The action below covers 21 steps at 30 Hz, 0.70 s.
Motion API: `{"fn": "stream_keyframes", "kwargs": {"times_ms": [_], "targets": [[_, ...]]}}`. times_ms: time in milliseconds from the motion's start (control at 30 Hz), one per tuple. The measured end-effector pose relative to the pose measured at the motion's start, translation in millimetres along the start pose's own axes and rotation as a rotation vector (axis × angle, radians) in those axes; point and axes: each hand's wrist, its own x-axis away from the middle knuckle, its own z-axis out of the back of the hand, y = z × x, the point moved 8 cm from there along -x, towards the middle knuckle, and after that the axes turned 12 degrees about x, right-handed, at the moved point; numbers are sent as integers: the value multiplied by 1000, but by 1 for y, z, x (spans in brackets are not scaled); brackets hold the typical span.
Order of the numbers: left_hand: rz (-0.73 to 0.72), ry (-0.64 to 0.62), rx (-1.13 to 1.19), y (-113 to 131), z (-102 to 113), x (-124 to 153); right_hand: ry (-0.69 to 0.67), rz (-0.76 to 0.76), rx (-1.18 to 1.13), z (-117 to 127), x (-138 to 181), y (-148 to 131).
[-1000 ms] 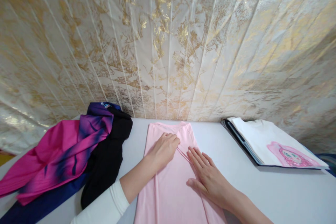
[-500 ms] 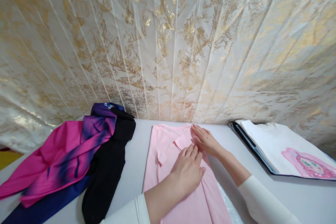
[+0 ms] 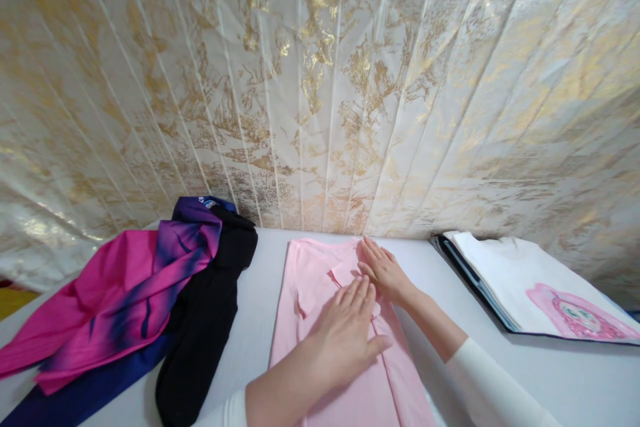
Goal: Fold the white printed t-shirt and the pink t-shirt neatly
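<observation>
A pink shirt (image 3: 313, 255) lies on the table before me, its sides folded inward and a sleeve turned back across the middle. My left hand (image 3: 346, 327) rests flat over the middle of the shirt, fingers stretched out and thumb apart. Just beyond it, my right hand (image 3: 384, 269) lies on the shirt's far right edge with its fingers extended. Both palms face down on the cloth and neither hand grips anything. Part of the folded sleeve is hidden under them.
To the left a loose heap holds a pink and purple garment (image 3: 120, 293) and a black garment (image 3: 210, 327). A stack of folded clothes (image 3: 505, 267), topped by a white shirt with a pink print, sits at right. A gold-patterned curtain (image 3: 320, 93) hangs behind the white table (image 3: 500, 373).
My left hand has slid slightly left, its thumb spreading outward. My right hand has shifted a little left along the shirt's edge. The side piles stay in place.
</observation>
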Motion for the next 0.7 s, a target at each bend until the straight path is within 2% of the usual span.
{"fn": "stream_keyframes", "kwargs": {"times_ms": [133, 233, 300, 400, 533, 700], "targets": [[91, 102, -133, -45, 42, 21, 85, 77, -36, 24, 11, -37], [110, 131, -200, -73, 61, 28, 39, 53, -43, 25, 9, -56], [96, 126, -202, -82, 61, 29, 17, 17, -36, 21, 7, -62], [58, 90, -200, -84, 50, 32, 19, -16, -3, 13, 11, -65], [32, 59, -219, -84, 36, 36, 46, 9, 29, 8, 20, -70], [22, 52, -244, -92, 39, 26, 7, -18, 49, 9, 12, -69]]}}
